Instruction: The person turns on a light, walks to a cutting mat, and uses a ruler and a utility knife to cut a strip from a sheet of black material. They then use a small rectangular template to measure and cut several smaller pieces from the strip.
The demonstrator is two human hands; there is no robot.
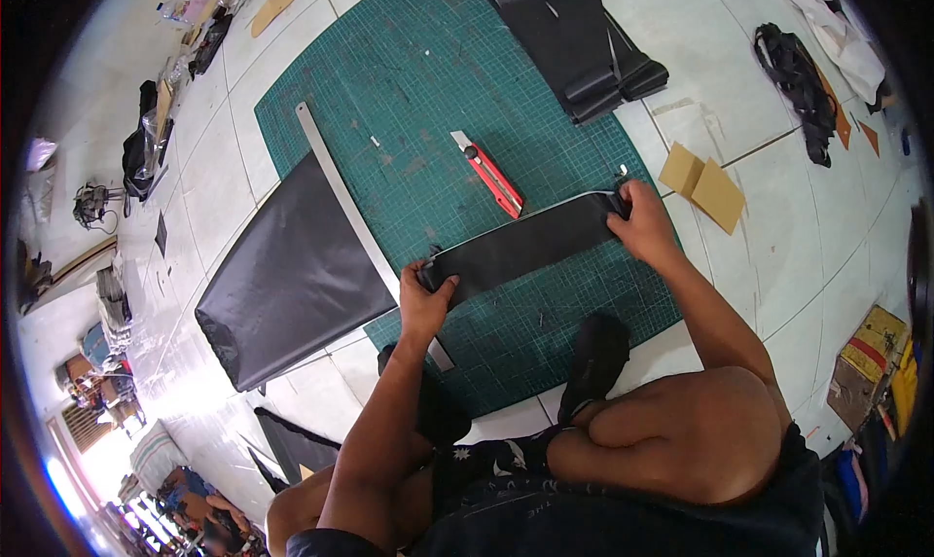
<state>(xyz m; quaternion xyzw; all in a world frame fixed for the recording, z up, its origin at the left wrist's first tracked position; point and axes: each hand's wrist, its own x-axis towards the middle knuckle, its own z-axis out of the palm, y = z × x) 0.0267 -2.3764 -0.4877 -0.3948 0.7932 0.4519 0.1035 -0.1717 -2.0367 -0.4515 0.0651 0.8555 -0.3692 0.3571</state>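
A black strip of sheet material (530, 248) stretches between my two hands, above the green cutting mat (409, 100). My left hand (425, 299) pinches its left end, thumb on top. The right end is gripped by my right hand (644, 221), its fingers curled over the edge. Just beyond the strip lies a red utility knife (494, 180), blade end pointing away from me. A long metal ruler (345, 197) rests at the left along the edge of a larger black sheet (292, 265), and its near end passes under my left hand.
Stacked black cut pieces (574, 46) lie at the mat's far right. A folded tan card (702, 187) sits on the white tiled floor beside the mat. Black fabric (798, 90) lies farther right, and a yellowish box (866, 362) stands near the right edge.
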